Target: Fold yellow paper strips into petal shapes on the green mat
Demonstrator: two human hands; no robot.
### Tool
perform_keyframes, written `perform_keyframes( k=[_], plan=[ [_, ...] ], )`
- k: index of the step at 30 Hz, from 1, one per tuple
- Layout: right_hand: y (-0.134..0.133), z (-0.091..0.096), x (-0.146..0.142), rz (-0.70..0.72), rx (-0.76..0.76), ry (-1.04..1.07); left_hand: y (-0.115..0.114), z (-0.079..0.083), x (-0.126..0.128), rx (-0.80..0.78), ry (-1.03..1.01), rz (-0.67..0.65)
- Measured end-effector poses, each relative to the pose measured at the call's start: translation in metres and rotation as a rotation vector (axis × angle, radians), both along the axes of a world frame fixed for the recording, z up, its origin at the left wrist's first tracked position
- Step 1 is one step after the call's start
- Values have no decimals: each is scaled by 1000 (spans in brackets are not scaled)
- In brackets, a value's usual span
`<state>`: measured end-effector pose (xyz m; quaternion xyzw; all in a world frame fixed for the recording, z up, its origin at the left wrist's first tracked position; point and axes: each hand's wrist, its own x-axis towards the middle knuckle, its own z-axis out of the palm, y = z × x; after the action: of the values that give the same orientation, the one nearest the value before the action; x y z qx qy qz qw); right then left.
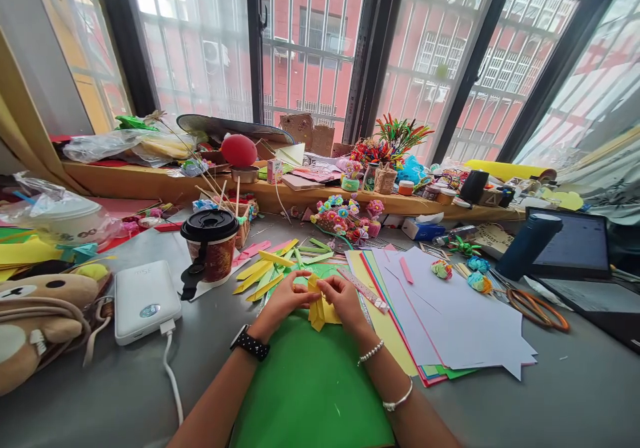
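Between both hands stands a folded piece of yellow paper (316, 315), creased lengthwise. My left hand (294, 295) pinches its left side between thumb and fingers. From the right, my right hand (343, 297) pinches the upper part of the same paper. Another bit of yellow paper (332, 315) shows just behind, partly hidden by the right hand. Below the hands lies a green sheet (310, 381). Past the left hand is a pile of folded yellow strips (263, 271) with green folded strips (313, 256) beside it.
A lidded paper cup (213, 248) and a white power bank (146, 301) with a cable stand at left. White and coloured sheets (450, 315), a ruler (365, 291) and orange-handled scissors (537, 308) lie at right. Farther right are a dark bottle (530, 245) and a laptop (575, 241).
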<state>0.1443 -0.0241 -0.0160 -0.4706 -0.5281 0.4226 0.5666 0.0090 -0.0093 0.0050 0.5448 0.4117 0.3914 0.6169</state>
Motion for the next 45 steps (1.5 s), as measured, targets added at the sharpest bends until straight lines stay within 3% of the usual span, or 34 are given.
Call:
perform_keyframes(
  k=[7,19,32,41,45],
  plan=[
    [1,1,9,105,-112,-32,0,3,-3,-38,-134,161],
    [-3,3,11,307,-317,80,5,0,-4,-92,-198,135],
    [-4,3,6,252,-322,49,4,0,-4,-72,-145,111],
    [-2,3,10,162,-233,-10,-1,3,-3,-51,-113,93],
    [-1,4,13,192,-212,-17,1,2,-3,-53,-109,104]
  ],
)
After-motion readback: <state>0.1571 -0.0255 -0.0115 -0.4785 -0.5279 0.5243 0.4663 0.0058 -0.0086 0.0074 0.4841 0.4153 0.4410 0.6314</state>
